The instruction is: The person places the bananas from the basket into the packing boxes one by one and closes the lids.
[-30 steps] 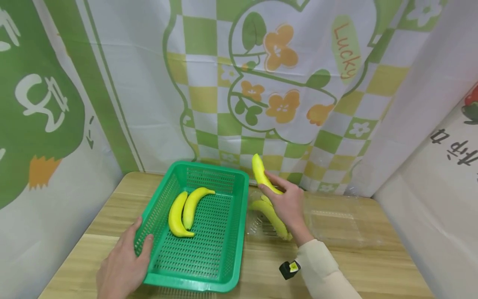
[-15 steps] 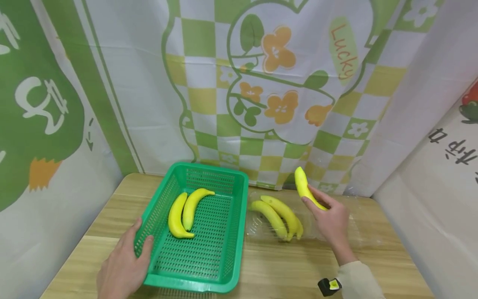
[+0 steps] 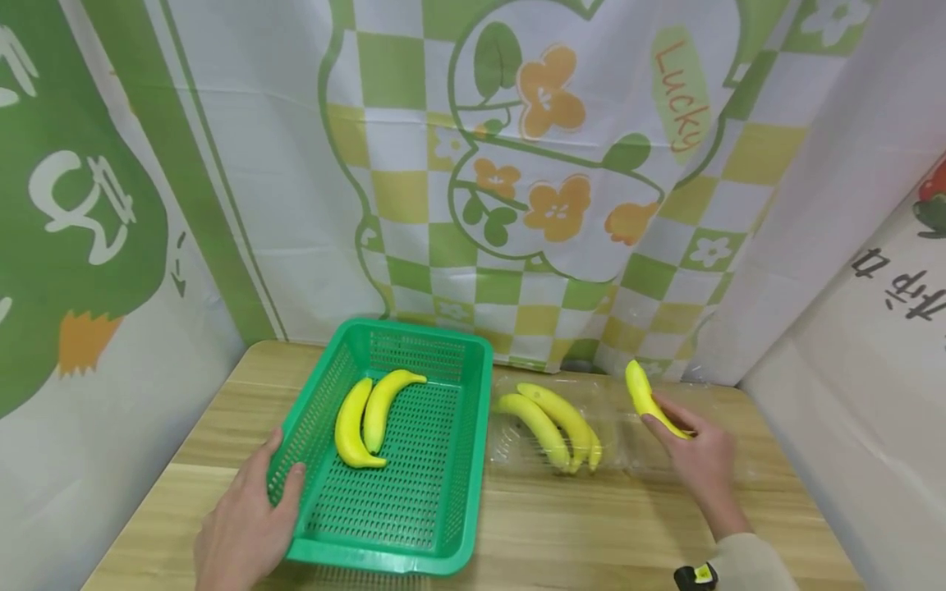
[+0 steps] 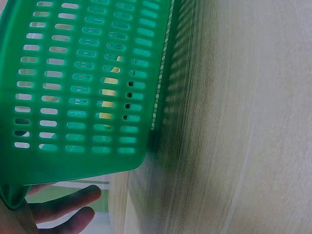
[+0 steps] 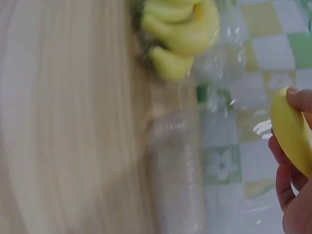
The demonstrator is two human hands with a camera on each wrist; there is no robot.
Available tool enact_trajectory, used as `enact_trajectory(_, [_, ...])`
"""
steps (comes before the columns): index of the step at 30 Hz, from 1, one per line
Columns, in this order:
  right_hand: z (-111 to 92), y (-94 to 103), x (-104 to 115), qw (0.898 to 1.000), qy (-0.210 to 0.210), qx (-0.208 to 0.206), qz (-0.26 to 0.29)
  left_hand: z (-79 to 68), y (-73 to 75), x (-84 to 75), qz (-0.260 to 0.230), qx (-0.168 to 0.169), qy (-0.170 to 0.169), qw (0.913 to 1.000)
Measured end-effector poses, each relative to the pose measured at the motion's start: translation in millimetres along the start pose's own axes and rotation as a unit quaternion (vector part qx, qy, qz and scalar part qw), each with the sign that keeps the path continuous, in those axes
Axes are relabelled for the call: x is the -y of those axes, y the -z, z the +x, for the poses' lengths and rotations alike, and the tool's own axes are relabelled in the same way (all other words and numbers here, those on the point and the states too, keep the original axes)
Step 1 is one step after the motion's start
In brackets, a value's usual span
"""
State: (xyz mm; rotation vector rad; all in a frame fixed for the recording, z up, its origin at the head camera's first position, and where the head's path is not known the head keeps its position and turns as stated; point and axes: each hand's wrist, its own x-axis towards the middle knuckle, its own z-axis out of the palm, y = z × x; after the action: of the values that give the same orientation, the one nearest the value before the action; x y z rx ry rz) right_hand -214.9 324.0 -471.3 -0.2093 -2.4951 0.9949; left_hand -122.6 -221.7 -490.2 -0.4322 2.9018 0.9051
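My right hand [image 3: 698, 455] holds a yellow banana [image 3: 645, 398] above the right part of a clear plastic clamshell box [image 3: 606, 410]. In the right wrist view, thumb and fingers pinch this banana [image 5: 291, 134], its lower end cut off by the frame edge. At the left, my left hand [image 3: 247, 513] grips the near left rim of a green plastic basket [image 3: 479, 460], with the thumb over the rim and the fingers outside. Two bananas [image 3: 355, 431] lie side by side on the basket floor. More bananas [image 3: 562, 419] lie in the left half of the clear box.
The wooden table [image 3: 562, 533] carries basket and box next to each other. Directly behind stands a patterned curtain [image 3: 402, 74], with white side walls at left and right. A small black device [image 3: 695, 576] sits on my right wrist.
With the banana, my right hand has moved right and lower, from over the boxed bananas to the box's right part. The left hand and the basket have stayed put.
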Motion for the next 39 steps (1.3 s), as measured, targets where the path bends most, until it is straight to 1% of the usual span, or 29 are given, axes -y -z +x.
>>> enact_trajectory(3, [1,0.3,-10,1.000,0.022,-0.009,-0.011,0.7,0.5,-0.3,0.000,0.005,0.002,1.0000])
enact_trajectory(5, [1,0.7,-15,0.999,0.029,-0.009,-0.020,0.7,0.5,-0.5,0.000,0.004,0.003,1.0000])
enact_trajectory(8, [2,0.4,-23,0.999,0.035,0.006,-0.040,0.4,0.4,-0.5,-0.001,0.001,0.001,1.0000])
enact_trajectory(11, [5,-0.8,-31,0.997,0.033,0.038,-0.062,0.4,0.4,-0.4,0.000,-0.001,0.000,1.0000])
enact_trajectory(13, [6,-1.6,-36,0.995,0.025,0.067,-0.070,0.4,0.2,-0.2,-0.001,-0.002,0.000,1.0000])
enact_trajectory(16, [8,-3.3,-43,0.990,0.018,0.107,-0.086,0.5,-0.2,0.2,-0.002,-0.002,-0.001,1.0000])
enact_trajectory(19, [8,-5.4,-48,0.987,0.015,0.135,-0.091,0.2,-0.5,0.3,-0.004,-0.001,-0.001,1.0000])
enact_trajectory(26, [6,-8.2,-53,0.976,0.024,0.174,-0.126,-1.3,-1.2,-0.6,-0.005,-0.003,0.001,1.0000])
enact_trajectory(32, [6,-9.1,-53,0.967,0.040,0.190,-0.165,-1.7,-1.5,-0.8,-0.005,-0.004,0.002,1.0000])
enact_trajectory(39, [8,-9.9,-52,0.964,0.034,0.201,-0.168,-1.7,-0.8,0.0,-0.005,-0.005,0.004,1.0000])
